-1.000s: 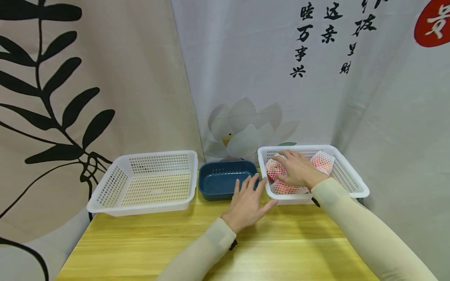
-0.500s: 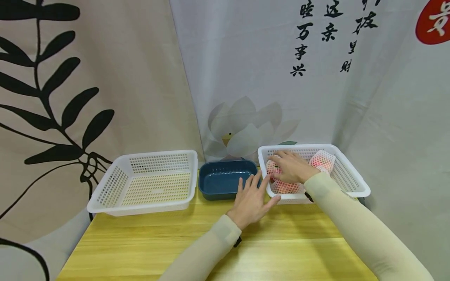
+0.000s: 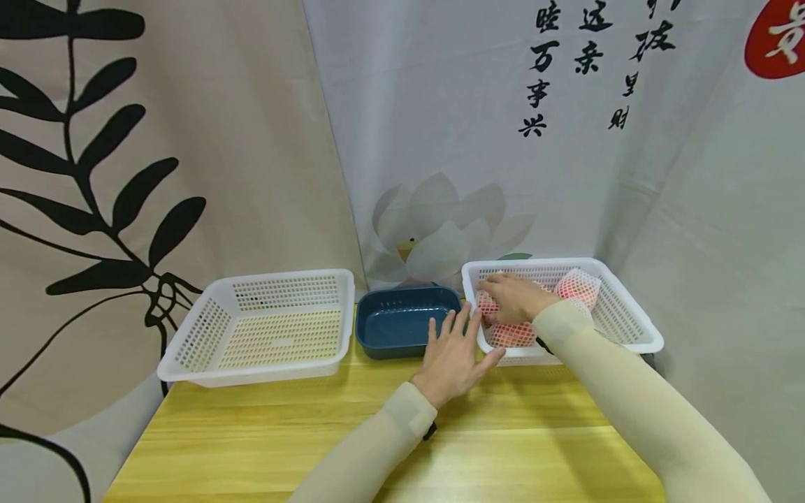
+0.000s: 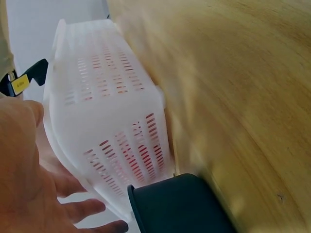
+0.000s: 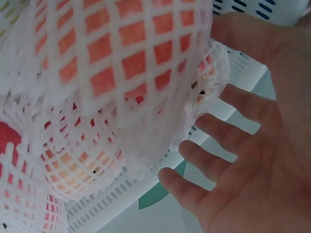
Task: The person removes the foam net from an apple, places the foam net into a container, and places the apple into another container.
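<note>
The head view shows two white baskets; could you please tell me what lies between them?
A dark blue dish lies between the left basket and the right basket, with the left hand partly hiding it, in the head view.

Black 睦万事兴 (image 3: 539,70) and 远亲 (image 3: 592,40) on pale curtain (image 3: 434,105), white 贵 on red disc (image 3: 778,40)

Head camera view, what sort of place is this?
Probably an indoor tabletop workspace: a wooden table before printed cloth hangings, with two white baskets and a blue tray along its far side.
</note>
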A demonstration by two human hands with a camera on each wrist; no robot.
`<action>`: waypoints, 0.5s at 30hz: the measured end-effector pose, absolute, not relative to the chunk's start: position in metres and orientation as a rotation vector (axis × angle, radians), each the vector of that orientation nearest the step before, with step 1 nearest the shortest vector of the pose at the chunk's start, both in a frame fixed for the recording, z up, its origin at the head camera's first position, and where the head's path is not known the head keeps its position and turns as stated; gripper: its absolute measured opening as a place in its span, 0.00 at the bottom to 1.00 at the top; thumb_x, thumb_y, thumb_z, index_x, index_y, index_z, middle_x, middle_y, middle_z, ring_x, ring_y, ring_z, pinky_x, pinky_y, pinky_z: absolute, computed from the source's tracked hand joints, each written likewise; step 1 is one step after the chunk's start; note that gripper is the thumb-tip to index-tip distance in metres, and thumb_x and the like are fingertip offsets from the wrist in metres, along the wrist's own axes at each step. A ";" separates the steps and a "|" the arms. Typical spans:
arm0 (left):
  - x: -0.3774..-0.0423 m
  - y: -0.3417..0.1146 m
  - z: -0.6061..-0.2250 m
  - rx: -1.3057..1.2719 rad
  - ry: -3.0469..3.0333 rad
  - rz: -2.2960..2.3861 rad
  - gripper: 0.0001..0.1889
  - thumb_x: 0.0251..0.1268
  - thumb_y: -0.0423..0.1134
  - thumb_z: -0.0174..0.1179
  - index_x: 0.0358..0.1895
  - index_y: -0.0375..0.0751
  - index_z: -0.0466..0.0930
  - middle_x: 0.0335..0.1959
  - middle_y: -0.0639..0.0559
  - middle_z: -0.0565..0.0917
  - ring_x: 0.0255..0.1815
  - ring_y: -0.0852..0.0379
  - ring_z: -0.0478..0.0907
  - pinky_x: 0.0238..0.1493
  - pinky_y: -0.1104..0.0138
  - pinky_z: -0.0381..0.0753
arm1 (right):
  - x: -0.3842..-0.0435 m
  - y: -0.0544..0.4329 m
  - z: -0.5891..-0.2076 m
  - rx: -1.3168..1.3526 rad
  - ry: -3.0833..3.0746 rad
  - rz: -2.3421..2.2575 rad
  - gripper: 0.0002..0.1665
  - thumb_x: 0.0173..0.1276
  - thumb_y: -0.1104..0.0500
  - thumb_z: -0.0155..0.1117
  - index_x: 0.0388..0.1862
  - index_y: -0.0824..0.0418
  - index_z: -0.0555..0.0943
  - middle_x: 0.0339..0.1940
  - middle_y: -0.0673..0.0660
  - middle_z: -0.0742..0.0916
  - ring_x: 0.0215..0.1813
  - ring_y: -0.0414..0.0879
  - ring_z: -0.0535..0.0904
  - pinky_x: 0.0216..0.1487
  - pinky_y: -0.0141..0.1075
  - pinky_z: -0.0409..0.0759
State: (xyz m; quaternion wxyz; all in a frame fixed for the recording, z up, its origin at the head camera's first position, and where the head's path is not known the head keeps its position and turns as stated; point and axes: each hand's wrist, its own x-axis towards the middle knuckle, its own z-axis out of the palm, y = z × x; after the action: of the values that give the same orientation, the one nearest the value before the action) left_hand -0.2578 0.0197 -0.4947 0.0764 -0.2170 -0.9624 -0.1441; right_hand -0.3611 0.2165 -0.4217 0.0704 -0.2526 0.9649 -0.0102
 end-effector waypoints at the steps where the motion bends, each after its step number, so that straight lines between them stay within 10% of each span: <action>1: -0.258 0.020 -0.494 -0.650 -2.885 -0.434 0.49 0.91 0.78 0.40 0.98 0.50 0.54 1.00 0.45 0.56 0.95 0.32 0.65 0.91 0.26 0.64 | -0.362 0.216 -0.422 -0.753 2.892 -0.028 0.49 0.81 0.45 0.81 0.92 0.59 0.72 0.92 0.73 0.72 0.92 0.79 0.66 0.89 0.77 0.68; 15: -0.259 0.019 -0.494 -0.644 -2.897 -0.449 0.50 0.89 0.79 0.42 0.98 0.49 0.56 1.00 0.46 0.57 0.95 0.33 0.65 0.91 0.25 0.64 | -0.371 0.200 -0.427 -0.727 2.828 0.028 0.52 0.77 0.51 0.86 0.92 0.62 0.71 0.87 0.75 0.77 0.86 0.75 0.77 0.84 0.73 0.78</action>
State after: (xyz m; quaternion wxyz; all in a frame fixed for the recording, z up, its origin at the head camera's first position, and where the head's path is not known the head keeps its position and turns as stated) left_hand -0.2586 0.0193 -0.4937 0.0699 -0.2139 -0.9628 -0.1493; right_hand -0.3705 0.2002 -0.4273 0.1104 -0.2474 0.9626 0.0094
